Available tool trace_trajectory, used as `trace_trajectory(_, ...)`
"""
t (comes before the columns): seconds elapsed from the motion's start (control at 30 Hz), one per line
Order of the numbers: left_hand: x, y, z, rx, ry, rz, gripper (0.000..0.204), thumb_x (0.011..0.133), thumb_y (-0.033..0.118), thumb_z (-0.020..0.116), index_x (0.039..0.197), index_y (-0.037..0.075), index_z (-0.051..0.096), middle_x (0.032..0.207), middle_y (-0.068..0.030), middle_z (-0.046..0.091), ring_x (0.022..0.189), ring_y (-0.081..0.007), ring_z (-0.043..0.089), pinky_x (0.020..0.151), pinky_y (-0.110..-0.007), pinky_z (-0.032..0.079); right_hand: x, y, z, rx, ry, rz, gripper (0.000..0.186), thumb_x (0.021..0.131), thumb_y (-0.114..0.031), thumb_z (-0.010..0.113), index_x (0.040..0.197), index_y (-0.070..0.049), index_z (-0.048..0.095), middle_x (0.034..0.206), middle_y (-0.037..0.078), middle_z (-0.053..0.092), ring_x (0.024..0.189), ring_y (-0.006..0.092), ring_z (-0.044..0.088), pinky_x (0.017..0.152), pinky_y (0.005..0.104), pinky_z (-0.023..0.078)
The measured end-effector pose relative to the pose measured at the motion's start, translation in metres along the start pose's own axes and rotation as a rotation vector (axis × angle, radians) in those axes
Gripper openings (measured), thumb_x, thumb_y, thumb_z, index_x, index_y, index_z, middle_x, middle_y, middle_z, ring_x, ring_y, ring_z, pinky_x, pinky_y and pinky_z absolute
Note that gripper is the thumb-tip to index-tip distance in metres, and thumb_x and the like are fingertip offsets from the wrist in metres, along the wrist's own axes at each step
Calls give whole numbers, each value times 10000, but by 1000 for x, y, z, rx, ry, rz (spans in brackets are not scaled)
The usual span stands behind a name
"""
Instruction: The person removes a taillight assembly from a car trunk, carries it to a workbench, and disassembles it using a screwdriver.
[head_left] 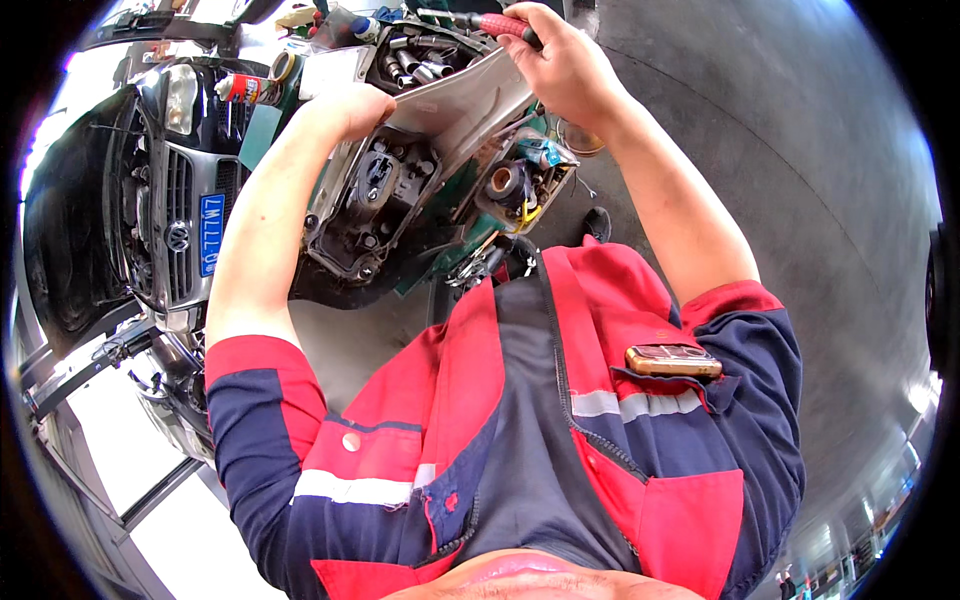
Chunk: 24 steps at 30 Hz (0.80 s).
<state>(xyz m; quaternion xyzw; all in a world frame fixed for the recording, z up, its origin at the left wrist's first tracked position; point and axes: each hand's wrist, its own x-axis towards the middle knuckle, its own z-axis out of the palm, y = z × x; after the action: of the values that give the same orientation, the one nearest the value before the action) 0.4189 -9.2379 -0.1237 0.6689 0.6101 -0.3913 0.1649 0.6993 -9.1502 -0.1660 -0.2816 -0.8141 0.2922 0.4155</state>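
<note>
My right hand (pixel 562 62) is closed around a red-handled tool (pixel 495 26) with a metal shaft pointing left; its working end is too small to make out. Below and between my hands stands a curved grey panel (pixel 455 105). My left hand (pixel 357 108) has its fingers curled at the panel's left end, the fingertips partly hidden. Just beyond the panel, a black case (pixel 455 52) contains several shiny metal sockets (pixel 405 62). On the near side lies a dirty metal engine part (pixel 375 190) with a raised middle section.
A car (pixel 178 200) with its hood up is at left. A red and white spray can (pixel 240 88) lies near its front. Right of the engine part, a tray (pixel 545 205) holds a roll of tape (pixel 505 182) and clutter. A phone (pixel 673 361) sits in my chest pocket.
</note>
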Motion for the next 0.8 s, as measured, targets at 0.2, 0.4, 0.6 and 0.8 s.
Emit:
trace_trajectory(0.2, 5, 11, 6, 105, 44, -39, 210, 823, 16, 602, 1013, 58, 681, 968, -201, 713, 956, -392, 686, 836, -474, 555, -17, 3, -6, 289, -57, 320, 330, 988, -278, 647, 1251, -84, 604, 984, 120, 709, 885, 193, 668, 808, 319, 512)
trace_trajectory(0.4, 14, 22, -2, 190, -21, -97, 164, 777, 5, 624, 894, 36, 735, 943, -201, 730, 905, -370, 714, 797, -450, 580, -31, 0, -10, 331, -8, 251, 322, 992, -255, 651, 1234, -49, 596, 995, 115, 690, 883, 171, 619, 824, 303, 498)
trace_trajectory(0.6, 9, 31, -9, 235, -41, -85, 155, 778, 16, 619, 886, 25, 730, 940, -210, 724, 902, -375, 712, 794, -456, 578, -39, 6, -9, 361, -7, 273, 330, 984, -257, 655, 1230, -45, 595, 998, 130, 694, 893, 197, 638, 821, 330, 504)
trace_trajectory(0.8, 13, 15, 1, 79, -8, -14, 169, 812, 58, 592, 923, 10, 711, 960, -219, 717, 917, -391, 700, 832, -474, 564, -40, -4, -22, 367, -41, 331, 328, 968, -240, 633, 1213, -26, 587, 1047, 232, 692, 994, 405, 671, 846, 420, 521)
